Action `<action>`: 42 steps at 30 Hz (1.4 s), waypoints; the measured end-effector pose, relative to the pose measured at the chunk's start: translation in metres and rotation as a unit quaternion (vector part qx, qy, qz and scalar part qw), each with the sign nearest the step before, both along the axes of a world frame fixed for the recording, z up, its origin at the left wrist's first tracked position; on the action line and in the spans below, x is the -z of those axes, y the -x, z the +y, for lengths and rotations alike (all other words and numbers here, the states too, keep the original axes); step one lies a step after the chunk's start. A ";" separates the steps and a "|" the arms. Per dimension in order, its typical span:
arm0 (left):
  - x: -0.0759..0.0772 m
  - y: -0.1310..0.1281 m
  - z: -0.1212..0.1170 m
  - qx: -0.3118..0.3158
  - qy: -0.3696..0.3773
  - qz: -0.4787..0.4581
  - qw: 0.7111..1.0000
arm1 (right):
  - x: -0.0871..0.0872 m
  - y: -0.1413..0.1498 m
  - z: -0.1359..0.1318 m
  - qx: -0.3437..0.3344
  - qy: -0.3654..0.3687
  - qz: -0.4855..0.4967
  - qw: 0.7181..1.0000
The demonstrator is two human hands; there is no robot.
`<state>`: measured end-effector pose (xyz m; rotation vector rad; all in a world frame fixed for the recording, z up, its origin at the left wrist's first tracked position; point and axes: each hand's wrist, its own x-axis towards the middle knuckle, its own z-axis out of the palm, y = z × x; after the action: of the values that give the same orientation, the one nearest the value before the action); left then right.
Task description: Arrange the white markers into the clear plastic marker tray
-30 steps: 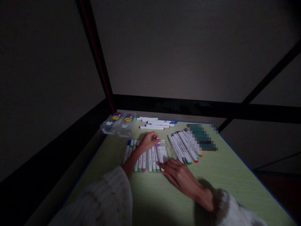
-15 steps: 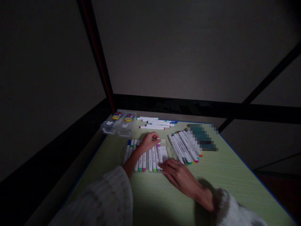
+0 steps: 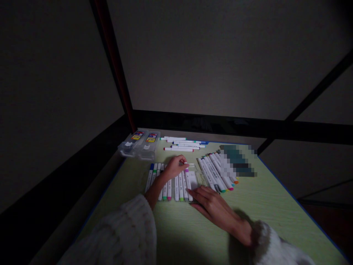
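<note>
My left hand (image 3: 175,167) reaches over a row of white markers and pinches the top end of a marker with a purple band (image 3: 187,175). My right hand (image 3: 211,204) has its fingers stretched out, with fingertips touching the lower part of that same marker. The marker lies in a clear plastic case (image 3: 194,167), beside other white markers (image 3: 177,187). Left of my wrist, more markers (image 3: 149,178) with coloured ends lie side by side. Part of the row is hidden under my left hand and forearm.
Two clear plastic cases with yellow labels (image 3: 147,149) stand at the table's back left. Several loose slim pens (image 3: 182,149) lie along the back. On the right is a pile of white markers (image 3: 212,173), next to a blurred-out dark item (image 3: 239,162). A wall rises behind the table (image 3: 275,213).
My right fingertips have shifted slightly up along the purple-banded marker, so its lower end now shows beside the others. My left hand stays at the marker's top.
</note>
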<state>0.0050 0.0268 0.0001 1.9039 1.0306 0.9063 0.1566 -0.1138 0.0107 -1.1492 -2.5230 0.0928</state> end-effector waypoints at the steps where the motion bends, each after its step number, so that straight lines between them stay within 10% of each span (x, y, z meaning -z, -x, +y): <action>1: 0.000 0.000 0.000 -0.001 -0.002 0.003 1.000 | 0.001 0.000 0.000 0.000 -0.004 -0.001 1.000; 42: 0.001 0.004 -0.002 0.000 -0.115 0.092 0.989 | -0.005 0.002 -0.001 0.006 0.017 0.009 1.000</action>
<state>0.0012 0.0247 -0.0012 2.2135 1.0709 0.8930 0.1550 -0.1144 0.0152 -1.1703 -2.5074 0.1437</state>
